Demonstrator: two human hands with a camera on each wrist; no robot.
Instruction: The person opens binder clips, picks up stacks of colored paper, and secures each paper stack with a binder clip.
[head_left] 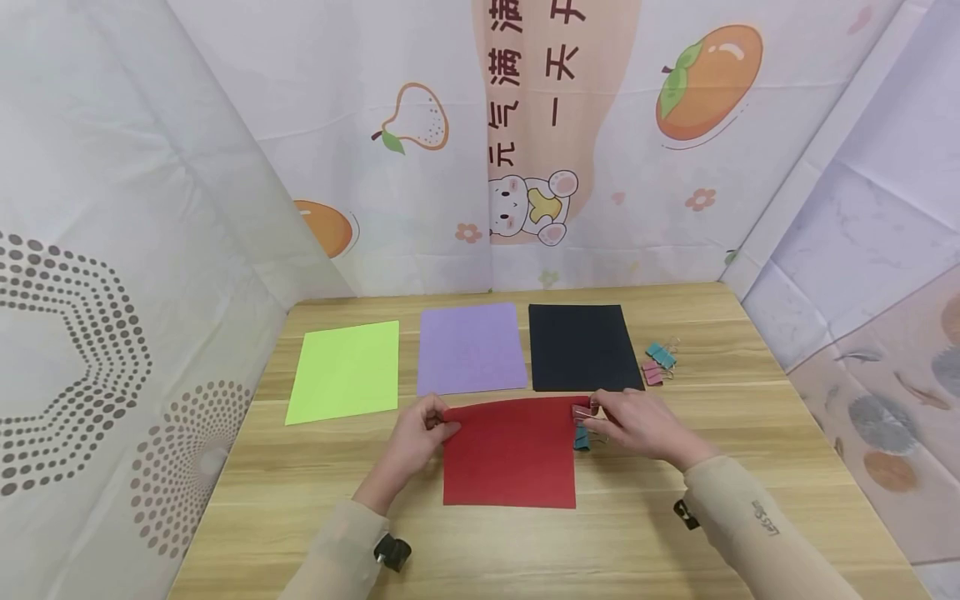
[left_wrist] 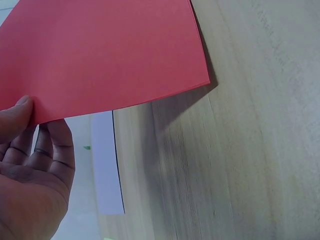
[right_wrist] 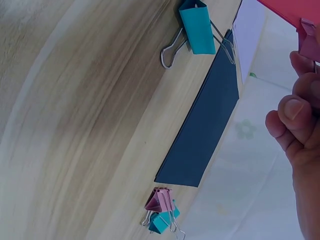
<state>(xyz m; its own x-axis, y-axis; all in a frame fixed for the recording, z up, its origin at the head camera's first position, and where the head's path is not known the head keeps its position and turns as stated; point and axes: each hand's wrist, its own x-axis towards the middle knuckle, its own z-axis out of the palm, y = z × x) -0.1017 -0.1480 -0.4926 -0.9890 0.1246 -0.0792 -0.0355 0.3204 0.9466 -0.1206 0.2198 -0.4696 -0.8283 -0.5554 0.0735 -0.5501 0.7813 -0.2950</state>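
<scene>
The red paper (head_left: 510,458) is raised along its far edge above the table. At its far left corner my left hand (head_left: 423,429) pinches the sheets, thumb on top and fingers beneath, as the left wrist view shows. My right hand (head_left: 637,421) pinches a pink binder clip (right_wrist: 310,42) at the far right corner, where the clip sits on the paper. Part of that clip lies out of the right wrist frame. Close to the paper's right edge is a teal binder clip (right_wrist: 197,27), on the table and apart from my fingers.
Lime green paper (head_left: 345,371), purple paper (head_left: 471,348) and black paper (head_left: 583,346) lie in a row toward the back of the wooden table (head_left: 517,550). Right of the black paper are another teal clip (head_left: 662,355) and a pink clip (head_left: 652,373). Printed curtains (head_left: 420,217) hang behind.
</scene>
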